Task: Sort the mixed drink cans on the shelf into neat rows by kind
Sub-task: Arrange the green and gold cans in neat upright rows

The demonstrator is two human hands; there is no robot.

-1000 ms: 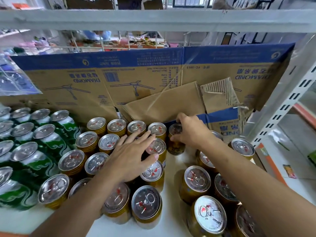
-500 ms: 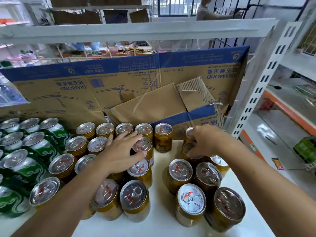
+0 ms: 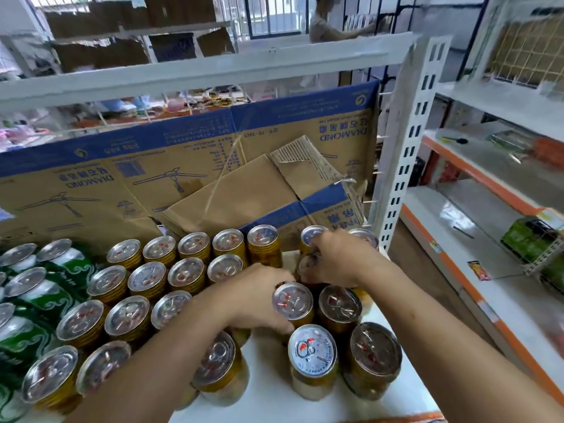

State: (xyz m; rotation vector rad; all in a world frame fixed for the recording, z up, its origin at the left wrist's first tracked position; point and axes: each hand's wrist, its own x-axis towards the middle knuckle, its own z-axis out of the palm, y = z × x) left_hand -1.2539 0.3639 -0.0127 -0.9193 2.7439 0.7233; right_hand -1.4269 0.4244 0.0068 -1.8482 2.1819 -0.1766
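Gold drink cans stand in rows on the white shelf, and green cans fill the far left. A loose cluster of gold cans sits at the right. My left hand curls its fingers and thumb round one gold can at the cluster's left edge. Behind it, my right hand grips the top of another gold can near the back right. Two more gold cans stand behind that hand, partly hidden.
A flattened blue and brown cardboard box forms the back wall. The upper shelf beam runs overhead. A white perforated upright marks the right end. An orange-edged shelf unit stands beyond it. A person is in the far background.
My left hand left the sorted rows and moved right onto a can in the loose cluster. My right hand stays at the back-right cans. The view has turned to the right.
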